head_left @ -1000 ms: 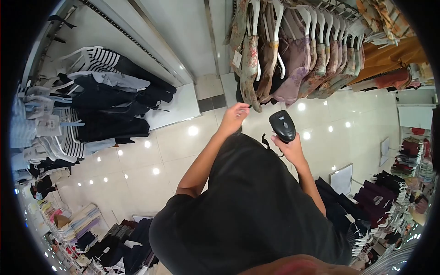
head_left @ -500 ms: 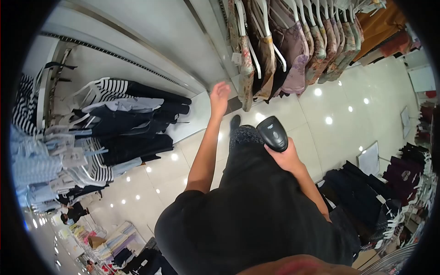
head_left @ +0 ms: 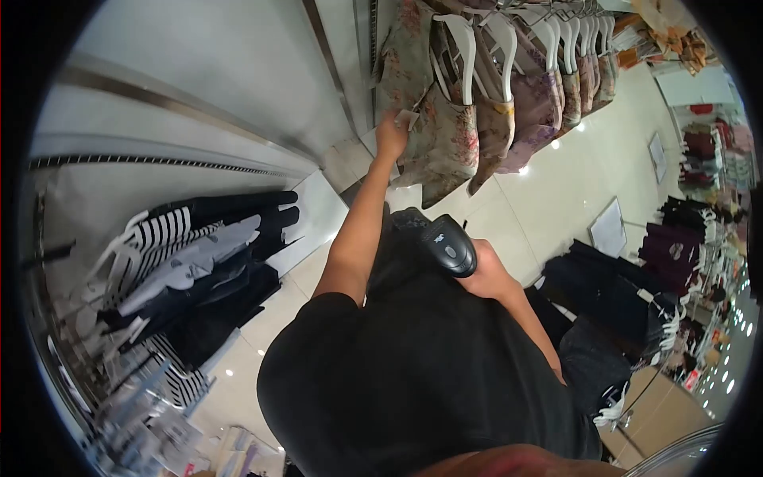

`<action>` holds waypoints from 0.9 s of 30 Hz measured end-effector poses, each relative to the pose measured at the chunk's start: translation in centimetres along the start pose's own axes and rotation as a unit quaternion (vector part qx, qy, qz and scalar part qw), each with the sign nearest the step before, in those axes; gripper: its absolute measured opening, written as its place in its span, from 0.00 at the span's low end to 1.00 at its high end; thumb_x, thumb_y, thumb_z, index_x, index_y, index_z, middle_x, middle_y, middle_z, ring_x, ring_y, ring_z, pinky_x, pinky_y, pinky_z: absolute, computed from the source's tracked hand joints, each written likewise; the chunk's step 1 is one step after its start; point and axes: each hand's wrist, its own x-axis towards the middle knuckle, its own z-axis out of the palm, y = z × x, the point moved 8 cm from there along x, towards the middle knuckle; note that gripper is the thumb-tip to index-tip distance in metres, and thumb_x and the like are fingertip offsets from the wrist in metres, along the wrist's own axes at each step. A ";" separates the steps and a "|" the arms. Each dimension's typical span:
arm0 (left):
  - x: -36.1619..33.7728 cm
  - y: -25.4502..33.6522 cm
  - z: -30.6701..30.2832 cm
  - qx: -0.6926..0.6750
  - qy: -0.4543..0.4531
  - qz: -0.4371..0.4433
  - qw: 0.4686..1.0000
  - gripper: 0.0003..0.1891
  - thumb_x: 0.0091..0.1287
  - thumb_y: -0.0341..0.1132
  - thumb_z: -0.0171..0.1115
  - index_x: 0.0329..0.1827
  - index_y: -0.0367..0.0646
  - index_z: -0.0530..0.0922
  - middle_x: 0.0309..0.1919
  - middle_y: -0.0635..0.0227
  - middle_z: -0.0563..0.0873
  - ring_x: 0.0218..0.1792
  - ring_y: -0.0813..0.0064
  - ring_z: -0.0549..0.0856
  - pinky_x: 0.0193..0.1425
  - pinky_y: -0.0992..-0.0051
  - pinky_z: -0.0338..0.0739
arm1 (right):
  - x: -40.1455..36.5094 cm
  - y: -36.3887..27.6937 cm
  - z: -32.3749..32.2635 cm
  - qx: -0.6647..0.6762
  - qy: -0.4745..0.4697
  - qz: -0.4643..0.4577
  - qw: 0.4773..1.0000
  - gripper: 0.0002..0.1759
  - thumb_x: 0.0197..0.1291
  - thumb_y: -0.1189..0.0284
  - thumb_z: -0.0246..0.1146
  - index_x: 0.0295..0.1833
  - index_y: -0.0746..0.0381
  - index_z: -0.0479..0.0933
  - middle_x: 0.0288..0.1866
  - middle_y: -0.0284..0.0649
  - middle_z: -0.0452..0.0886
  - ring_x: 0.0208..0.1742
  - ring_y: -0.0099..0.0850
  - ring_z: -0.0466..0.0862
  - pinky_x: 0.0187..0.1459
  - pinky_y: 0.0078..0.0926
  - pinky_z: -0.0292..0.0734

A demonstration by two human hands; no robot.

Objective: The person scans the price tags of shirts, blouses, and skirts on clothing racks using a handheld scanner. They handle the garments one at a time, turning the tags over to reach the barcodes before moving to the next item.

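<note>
L arm stretched forward, my left hand (head_left: 391,133) on paper tag (head_left: 408,119) of floral dress (head_left: 445,151) on rack, fingers' pinch unclear | right hand (head_left: 486,274) tucked near waist, fingers wrapped round barcode scanner (head_left: 449,245)

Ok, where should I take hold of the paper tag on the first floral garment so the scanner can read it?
Pinch the tag by one edge, coming from the open side, where the left hand is. It hangs at the outer edge of the floral garment, so that side looks unobstructed; an edge grip should leave its face open to the scanner in the right hand.
</note>
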 end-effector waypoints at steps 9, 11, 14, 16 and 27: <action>-7.1 3.5 1.8 -0.707 -0.298 -0.336 0.547 0.21 0.75 0.48 0.47 0.55 0.37 0.73 0.27 0.70 0.72 0.22 0.77 0.70 0.23 0.76 0.63 | 2.2 1.3 0.4 0.082 0.123 0.114 0.982 0.11 0.54 0.79 0.66 0.43 0.69 0.78 0.34 0.42 0.84 0.36 0.27 0.81 0.43 0.27 0.77; -9.0 8.5 -1.3 -0.772 -0.377 -0.341 0.382 0.31 0.72 0.58 0.46 0.60 0.37 0.69 0.28 0.70 0.66 0.21 0.79 0.64 0.22 0.79 0.56 | 2.8 1.7 0.5 0.098 0.128 0.134 0.978 0.10 0.56 0.79 0.67 0.43 0.69 0.78 0.35 0.41 0.84 0.36 0.25 0.80 0.43 0.26 0.77; -9.7 9.9 -2.9 -0.759 -0.411 -0.314 0.395 0.28 0.73 0.52 0.50 0.63 0.36 0.68 0.29 0.70 0.64 0.21 0.79 0.61 0.22 0.78 0.56 | 3.7 2.1 0.6 0.091 0.133 0.153 0.975 0.11 0.58 0.77 0.67 0.44 0.69 0.78 0.35 0.42 0.85 0.36 0.26 0.81 0.43 0.27 0.77; -9.8 12.1 -4.7 -0.772 -0.463 -0.265 0.347 0.27 0.74 0.47 0.50 0.67 0.35 0.66 0.34 0.67 0.72 0.27 0.75 0.72 0.28 0.75 0.69 | 4.1 1.6 0.7 0.085 0.126 0.165 0.975 0.12 0.59 0.75 0.67 0.45 0.70 0.78 0.35 0.43 0.85 0.36 0.26 0.82 0.43 0.27 0.77; -7.5 11.6 -7.4 -0.569 -0.334 -0.269 0.701 0.28 0.78 0.49 0.46 0.63 0.28 0.71 0.58 0.47 0.81 0.56 0.57 0.84 0.56 0.61 0.82 | 4.3 -0.4 1.6 0.016 0.135 0.100 0.986 0.14 0.58 0.71 0.68 0.46 0.68 0.79 0.32 0.50 0.85 0.32 0.40 0.86 0.39 0.31 0.77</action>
